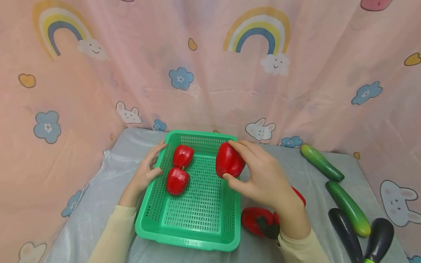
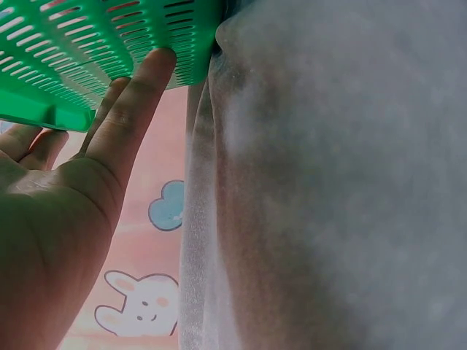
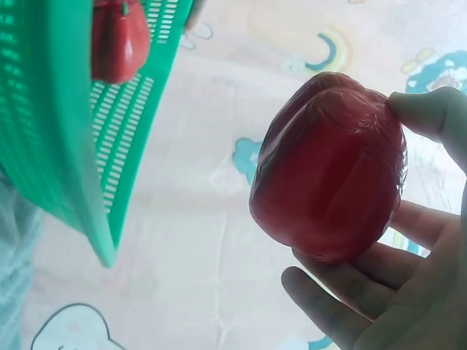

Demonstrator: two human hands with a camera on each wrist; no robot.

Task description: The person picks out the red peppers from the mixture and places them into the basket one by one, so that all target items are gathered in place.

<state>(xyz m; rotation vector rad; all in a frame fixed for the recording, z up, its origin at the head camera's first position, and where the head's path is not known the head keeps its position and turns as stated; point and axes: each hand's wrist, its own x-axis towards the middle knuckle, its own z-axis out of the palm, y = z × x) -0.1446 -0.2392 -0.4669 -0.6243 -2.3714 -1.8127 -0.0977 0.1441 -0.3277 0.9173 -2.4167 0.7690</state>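
My right hand [image 1: 263, 171] pinches a red bell pepper [image 1: 228, 160] between thumb and fingers, over the right side of a green plastic basket [image 1: 187, 245]. The right wrist view shows this glossy pepper [image 3: 328, 168] between the thumb above and the fingers below. Two more red bell peppers, a far one [image 1: 183, 156] and a nearer one [image 1: 177, 181], lie inside along the basket's left side. My left hand [image 1: 146, 175] rests on the left rim. From the left wrist, its straight fingers [image 2: 124, 124] touch the slotted outer wall [image 2: 139, 36].
Right of the basket, more red peppers [image 1: 254, 221] lie partly hidden under my right forearm. Farther right are two green cucumber-like vegetables [image 1: 348, 208] and two dark eggplants [image 1: 345, 233]. A grey cloth [image 1: 95, 219] covers the table; a pink patterned curtain [image 1: 210, 65] hangs behind.
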